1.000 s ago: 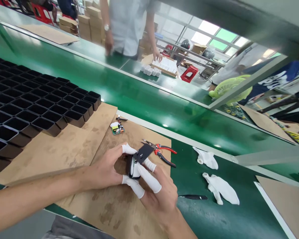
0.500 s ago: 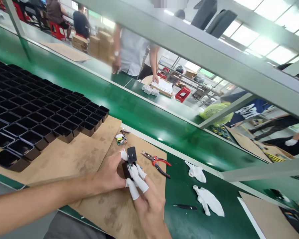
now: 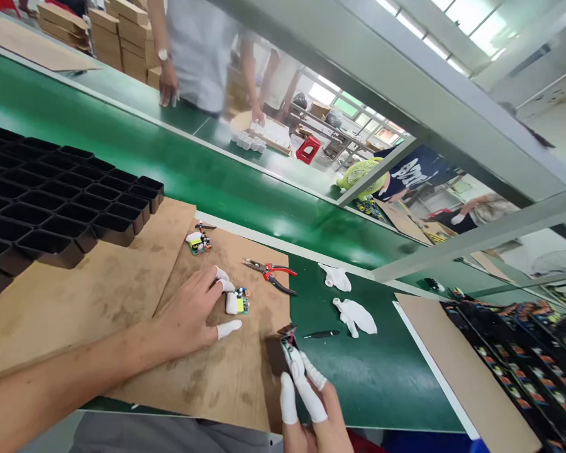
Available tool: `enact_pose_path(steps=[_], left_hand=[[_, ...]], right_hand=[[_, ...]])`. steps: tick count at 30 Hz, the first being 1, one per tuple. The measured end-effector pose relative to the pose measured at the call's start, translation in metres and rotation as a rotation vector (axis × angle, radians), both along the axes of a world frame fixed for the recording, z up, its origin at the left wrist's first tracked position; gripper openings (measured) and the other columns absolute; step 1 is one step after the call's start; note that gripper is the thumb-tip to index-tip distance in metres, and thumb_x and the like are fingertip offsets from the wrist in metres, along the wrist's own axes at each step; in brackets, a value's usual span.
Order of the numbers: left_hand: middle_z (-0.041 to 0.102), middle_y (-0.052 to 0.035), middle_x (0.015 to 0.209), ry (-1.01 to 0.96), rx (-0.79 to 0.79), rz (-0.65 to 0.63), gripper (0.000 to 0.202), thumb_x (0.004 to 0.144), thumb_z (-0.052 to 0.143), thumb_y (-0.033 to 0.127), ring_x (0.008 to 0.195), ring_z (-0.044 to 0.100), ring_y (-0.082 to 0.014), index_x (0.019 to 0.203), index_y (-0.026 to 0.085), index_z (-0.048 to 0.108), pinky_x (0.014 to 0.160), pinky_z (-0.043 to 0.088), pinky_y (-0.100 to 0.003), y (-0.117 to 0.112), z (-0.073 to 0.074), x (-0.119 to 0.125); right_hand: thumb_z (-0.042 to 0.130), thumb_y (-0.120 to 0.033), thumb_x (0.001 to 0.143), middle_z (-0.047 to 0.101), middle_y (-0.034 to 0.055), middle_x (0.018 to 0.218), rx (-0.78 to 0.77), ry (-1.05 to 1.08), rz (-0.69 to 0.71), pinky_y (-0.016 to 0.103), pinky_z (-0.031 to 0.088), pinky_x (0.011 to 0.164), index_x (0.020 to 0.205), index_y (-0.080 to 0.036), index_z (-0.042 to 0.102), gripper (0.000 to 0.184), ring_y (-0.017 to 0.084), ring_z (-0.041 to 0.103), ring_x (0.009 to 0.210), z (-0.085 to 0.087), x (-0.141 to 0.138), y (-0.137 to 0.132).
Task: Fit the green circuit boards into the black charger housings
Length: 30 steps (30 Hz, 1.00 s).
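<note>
- The right hand (image 3: 311, 409) is closed on a black casing (image 3: 276, 355), pinched between cotted fingertips; the casing is held low over the cardboard sheet (image 3: 207, 384), at 12 o'clock from the hand.
- The casing is judged light, stiff and smooth-sided; a grip across its outer walls seems safest, clear of the parts showing at its top.
- The left hand (image 3: 186, 314) lies spread and flat, gripping nothing, its fingertips touching a small circuit board (image 3: 238, 303) at 3 o'clock.
- That board is judged light but fragile, best taken by its edges.
- Cutting pliers (image 3: 271, 275) lie at 1 o'clock, a second board (image 3: 198, 242) at 11 o'clock.
- A dark tool (image 3: 321, 334) and white gloves (image 3: 356, 314) lie on the green belt (image 3: 245, 189), near the casing.
- Black trays (image 3: 51, 207) are stacked at 10 o'clock, well apart.
</note>
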<state>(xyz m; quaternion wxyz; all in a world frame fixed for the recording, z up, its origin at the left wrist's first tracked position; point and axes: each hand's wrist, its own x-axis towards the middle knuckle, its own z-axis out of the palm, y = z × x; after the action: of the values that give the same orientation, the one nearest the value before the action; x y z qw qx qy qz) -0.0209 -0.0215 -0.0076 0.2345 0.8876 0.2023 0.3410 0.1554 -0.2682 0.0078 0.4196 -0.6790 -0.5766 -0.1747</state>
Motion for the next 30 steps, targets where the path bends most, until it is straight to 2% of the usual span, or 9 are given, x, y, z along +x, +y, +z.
enact_pose_path(steps=[8, 10, 12, 14, 16, 18, 21, 25, 30], left_hand=[[0.07, -0.0115, 0.118, -0.036, -0.001, 0.001, 0.024, 0.106, 0.075, 0.042, 0.109, 0.072, -0.0329, 0.116, 0.022, 0.067, 0.092, 0.061, -0.047, 0.0, 0.001, -0.003], [0.07, -0.011, 0.119, -0.029, -0.019, -0.006, 0.024, 0.105, 0.075, 0.04, 0.11, 0.072, -0.0325, 0.118, 0.022, 0.066, 0.093, 0.061, -0.046, 0.001, 0.0, -0.003], [0.07, -0.0103, 0.119, -0.012, -0.028, -0.009, 0.024, 0.105, 0.076, 0.039, 0.11, 0.073, -0.0319, 0.12, 0.022, 0.066, 0.093, 0.061, -0.046, 0.002, 0.0, -0.004], [0.07, -0.0094, 0.118, -0.004, -0.026, -0.011, 0.025, 0.104, 0.077, 0.039, 0.109, 0.073, -0.0315, 0.121, 0.023, 0.067, 0.093, 0.061, -0.046, 0.004, 0.0, -0.005], [0.07, -0.0089, 0.116, -0.015, -0.017, -0.019, 0.024, 0.105, 0.076, 0.039, 0.109, 0.073, -0.0312, 0.12, 0.023, 0.067, 0.092, 0.061, -0.045, 0.005, 0.0, -0.006], [0.069, -0.0086, 0.116, -0.028, -0.012, -0.026, 0.021, 0.106, 0.074, 0.038, 0.11, 0.073, -0.0306, 0.12, 0.023, 0.067, 0.092, 0.062, -0.044, 0.006, -0.001, -0.007], [0.068, -0.008, 0.117, -0.034, -0.005, -0.021, 0.021, 0.107, 0.073, 0.037, 0.11, 0.072, -0.0294, 0.122, 0.024, 0.066, 0.093, 0.061, -0.044, 0.008, -0.003, -0.008], [0.067, -0.0075, 0.114, -0.033, 0.014, -0.003, 0.02, 0.107, 0.073, 0.037, 0.107, 0.07, -0.029, 0.12, 0.024, 0.065, 0.09, 0.06, -0.043, 0.008, -0.005, -0.008], [0.067, -0.0083, 0.116, -0.026, 0.014, -0.039, 0.02, 0.108, 0.074, 0.035, 0.109, 0.072, -0.0298, 0.121, 0.022, 0.066, 0.093, 0.06, -0.043, 0.007, 0.003, -0.008]], right_hand=[[0.075, -0.007, 0.102, 0.082, 0.0118, 0.125, -0.033, 0.066, 0.026, 0.038, 0.077, 0.09, 0.154, -0.029, 0.075, 0.056, 0.027, 0.088, 0.104, -0.002, -0.008, 0.004], [0.086, -0.019, 0.099, 0.08, 0.0116, 0.126, -0.059, 0.135, -0.022, 0.044, 0.075, 0.097, 0.164, -0.028, 0.065, 0.069, 0.028, 0.086, 0.107, 0.001, 0.002, 0.003], [0.095, -0.033, 0.093, 0.074, 0.017, 0.145, -0.162, 0.245, 0.008, 0.054, 0.07, 0.111, 0.172, -0.027, 0.053, 0.09, 0.034, 0.081, 0.127, 0.008, 0.019, 0.007], [0.097, -0.044, 0.091, 0.054, 0.0221, 0.174, -0.324, 0.379, 0.176, 0.063, 0.058, 0.126, 0.175, -0.029, 0.048, 0.099, 0.04, 0.062, 0.158, 0.016, 0.04, 0.019], [0.099, -0.053, 0.088, 0.04, 0.0202, 0.186, -0.459, 0.542, 0.398, 0.062, 0.048, 0.135, 0.179, -0.032, 0.04, 0.111, 0.038, 0.046, 0.171, 0.022, 0.06, 0.039], [0.105, -0.065, 0.075, 0.049, 0.0202, 0.181, -0.53, 0.688, 0.608, 0.06, 0.047, 0.136, 0.178, -0.031, 0.042, 0.125, 0.036, 0.047, 0.171, 0.026, 0.075, 0.061], [0.108, -0.068, 0.067, 0.069, 0.0185, 0.163, -0.683, 0.763, 0.744, 0.056, 0.048, 0.135, 0.171, -0.027, 0.055, 0.123, 0.033, 0.063, 0.158, 0.031, 0.084, 0.084], [0.108, -0.064, 0.067, 0.082, 0.0112, 0.137, -0.785, 0.746, 0.677, 0.046, 0.067, 0.109, 0.162, -0.025, 0.066, 0.11, 0.028, 0.082, 0.12, 0.04, 0.081, 0.085], [0.107, -0.049, 0.077, 0.073, 0.0127, 0.156, -0.687, 0.699, 0.382, 0.056, 0.055, 0.128, 0.164, -0.031, 0.062, 0.099, 0.034, 0.071, 0.144, 0.044, 0.065, 0.058]])
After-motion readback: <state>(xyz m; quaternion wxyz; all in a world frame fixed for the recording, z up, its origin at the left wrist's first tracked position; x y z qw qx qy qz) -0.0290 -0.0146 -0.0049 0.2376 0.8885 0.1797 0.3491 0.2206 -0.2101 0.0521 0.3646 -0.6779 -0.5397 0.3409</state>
